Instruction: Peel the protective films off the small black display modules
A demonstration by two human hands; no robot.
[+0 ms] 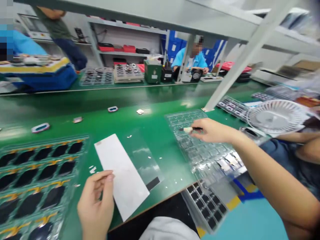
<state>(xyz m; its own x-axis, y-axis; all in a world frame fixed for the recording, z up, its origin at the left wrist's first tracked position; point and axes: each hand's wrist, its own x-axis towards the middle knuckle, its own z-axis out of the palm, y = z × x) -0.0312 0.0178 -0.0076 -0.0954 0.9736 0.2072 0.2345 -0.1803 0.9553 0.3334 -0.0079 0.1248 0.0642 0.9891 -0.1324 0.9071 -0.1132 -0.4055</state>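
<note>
A white paper strip [122, 176] lies slanted on the green bench. My left hand [96, 200] is at its left edge, thumb and forefinger closed together on the edge. Over a clear plastic tray [187, 140] to the right, my right hand [212, 130] grips a small slim tool [187, 129] with a cream middle and dark ends; blur hides its exact kind. The near end of that tray holds several small white pieces [228, 161]. Beside the paper lies a transparent film [145, 156] with a black strip at one end.
At left, a clear tray [86, 143] carries rows of black screens with orange flex cables. Small watch-case-like parts [40, 127] and white scraps [92, 169] dot the bench. A white slotted round tray [277, 116] and a slanted post [232, 70] stand right. A co-worker [191, 60] sits opposite.
</note>
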